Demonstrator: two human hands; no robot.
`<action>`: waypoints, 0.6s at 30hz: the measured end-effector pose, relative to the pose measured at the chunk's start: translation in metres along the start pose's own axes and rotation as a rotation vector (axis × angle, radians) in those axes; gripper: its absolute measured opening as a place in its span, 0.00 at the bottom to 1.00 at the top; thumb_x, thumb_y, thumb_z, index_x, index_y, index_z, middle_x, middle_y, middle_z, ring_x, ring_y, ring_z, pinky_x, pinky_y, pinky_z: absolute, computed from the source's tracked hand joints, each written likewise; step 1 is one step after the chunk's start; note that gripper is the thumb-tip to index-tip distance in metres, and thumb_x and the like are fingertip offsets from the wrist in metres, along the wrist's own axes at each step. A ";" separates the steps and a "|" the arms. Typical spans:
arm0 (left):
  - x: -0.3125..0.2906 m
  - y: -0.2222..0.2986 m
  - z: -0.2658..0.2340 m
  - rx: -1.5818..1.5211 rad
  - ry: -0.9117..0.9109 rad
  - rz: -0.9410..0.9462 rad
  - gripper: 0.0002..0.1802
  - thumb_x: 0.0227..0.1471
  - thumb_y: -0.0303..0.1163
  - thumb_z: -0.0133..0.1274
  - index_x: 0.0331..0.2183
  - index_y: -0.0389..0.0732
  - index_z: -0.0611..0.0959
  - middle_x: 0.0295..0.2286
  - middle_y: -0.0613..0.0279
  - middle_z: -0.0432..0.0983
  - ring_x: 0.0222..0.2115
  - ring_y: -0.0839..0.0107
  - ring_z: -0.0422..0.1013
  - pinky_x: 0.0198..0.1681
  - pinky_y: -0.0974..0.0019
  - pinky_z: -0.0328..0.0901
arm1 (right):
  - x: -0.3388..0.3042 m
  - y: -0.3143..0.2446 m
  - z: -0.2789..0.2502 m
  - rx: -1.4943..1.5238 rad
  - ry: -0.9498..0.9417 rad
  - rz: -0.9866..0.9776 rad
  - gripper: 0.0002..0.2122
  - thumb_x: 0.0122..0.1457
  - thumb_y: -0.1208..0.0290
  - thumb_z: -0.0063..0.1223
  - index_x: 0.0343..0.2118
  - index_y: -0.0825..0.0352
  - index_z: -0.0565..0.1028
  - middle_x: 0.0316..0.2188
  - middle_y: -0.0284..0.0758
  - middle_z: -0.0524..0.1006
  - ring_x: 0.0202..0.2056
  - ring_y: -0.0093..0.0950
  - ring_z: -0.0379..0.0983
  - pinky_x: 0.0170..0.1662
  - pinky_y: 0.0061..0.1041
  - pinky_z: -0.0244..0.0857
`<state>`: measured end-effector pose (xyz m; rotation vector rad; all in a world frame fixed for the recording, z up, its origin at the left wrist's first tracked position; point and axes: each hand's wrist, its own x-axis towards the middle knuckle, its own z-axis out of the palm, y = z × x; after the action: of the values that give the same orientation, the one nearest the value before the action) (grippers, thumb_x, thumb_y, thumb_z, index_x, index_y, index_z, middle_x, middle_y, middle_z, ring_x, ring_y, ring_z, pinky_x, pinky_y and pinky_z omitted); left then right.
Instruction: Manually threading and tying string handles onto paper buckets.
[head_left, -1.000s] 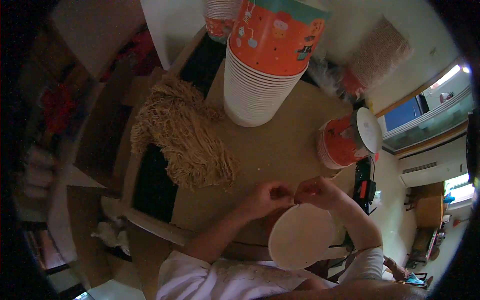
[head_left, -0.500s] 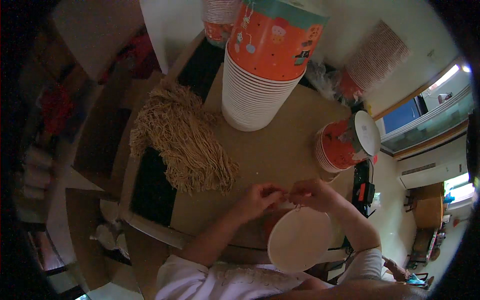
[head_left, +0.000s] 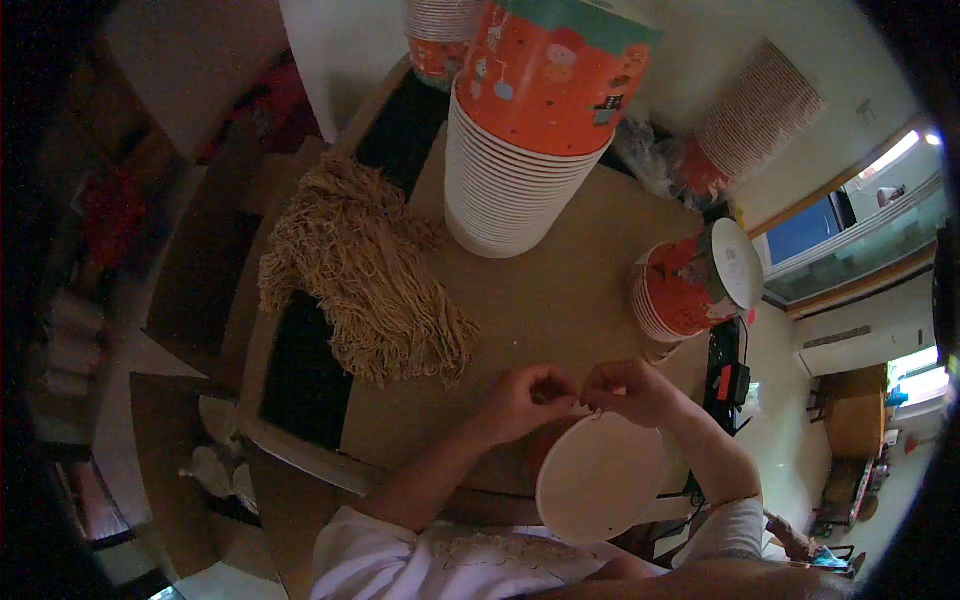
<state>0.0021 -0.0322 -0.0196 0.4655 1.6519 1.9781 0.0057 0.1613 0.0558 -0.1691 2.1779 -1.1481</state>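
A paper bucket (head_left: 600, 482), white inside and red outside, leans toward me at the table's near edge, its mouth facing me. At its far rim my left hand (head_left: 528, 402) pinches with thumb and forefinger curled into a ring. My right hand (head_left: 628, 390) is right beside it, fingertips pressed together by the same rim. A short bit of thin tan cord (head_left: 597, 411) shows under the right fingertips. Whether the left fingertips grip the cord too is too small to tell. Left of the hands lies a loose heap of tan cords (head_left: 370, 275).
A tall stack of orange-and-white paper buckets (head_left: 515, 195) stands upside down on the brown cardboard-covered table (head_left: 500, 310). A shorter bucket stack (head_left: 672, 290) is at the right, near a black device (head_left: 735, 380). Open cardboard boxes (head_left: 165, 430) stand at the left.
The two hands stay at the bucket's rim and their fingers have shifted slightly. The left thumb and forefinger now form a rounder ring. Less of the cord loop shows under the right hand.
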 end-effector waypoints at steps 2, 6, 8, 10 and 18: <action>0.000 0.003 0.001 0.018 0.003 0.007 0.12 0.41 0.31 0.56 0.29 0.35 0.76 0.23 0.65 0.73 0.24 0.80 0.68 0.29 0.74 0.65 | 0.000 0.002 0.000 0.017 0.008 -0.017 0.05 0.52 0.74 0.48 0.27 0.70 0.73 0.22 0.31 0.73 0.26 0.17 0.69 0.30 0.18 0.64; -0.001 0.011 0.002 0.120 -0.003 0.006 0.10 0.42 0.30 0.55 0.29 0.34 0.77 0.23 0.65 0.74 0.24 0.81 0.68 0.29 0.74 0.64 | 0.000 0.002 0.000 0.032 0.022 -0.015 0.04 0.52 0.75 0.48 0.27 0.70 0.72 0.22 0.31 0.73 0.25 0.18 0.69 0.29 0.18 0.64; -0.001 0.010 0.003 0.082 0.002 -0.002 0.10 0.43 0.30 0.54 0.29 0.35 0.77 0.23 0.65 0.74 0.25 0.81 0.68 0.30 0.74 0.64 | 0.000 0.002 0.001 -0.032 0.050 -0.041 0.04 0.51 0.76 0.48 0.27 0.70 0.72 0.22 0.31 0.73 0.25 0.18 0.70 0.29 0.18 0.65; -0.002 0.010 0.003 0.041 0.005 -0.011 0.09 0.43 0.30 0.54 0.29 0.35 0.78 0.23 0.65 0.74 0.25 0.81 0.68 0.30 0.74 0.64 | 0.000 -0.001 0.001 -0.022 0.050 -0.036 0.04 0.51 0.76 0.48 0.27 0.70 0.72 0.22 0.31 0.73 0.25 0.18 0.70 0.29 0.18 0.65; -0.002 0.022 -0.006 -0.049 0.016 -0.266 0.08 0.46 0.29 0.51 0.29 0.34 0.78 0.25 0.64 0.75 0.28 0.81 0.69 0.33 0.75 0.64 | -0.003 -0.004 -0.001 0.008 0.054 -0.038 0.04 0.51 0.75 0.47 0.26 0.71 0.72 0.22 0.31 0.72 0.25 0.18 0.69 0.30 0.18 0.65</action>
<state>-0.0030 -0.0410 0.0009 0.1995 1.5810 1.8240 0.0064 0.1609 0.0609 -0.1782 2.2261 -1.1947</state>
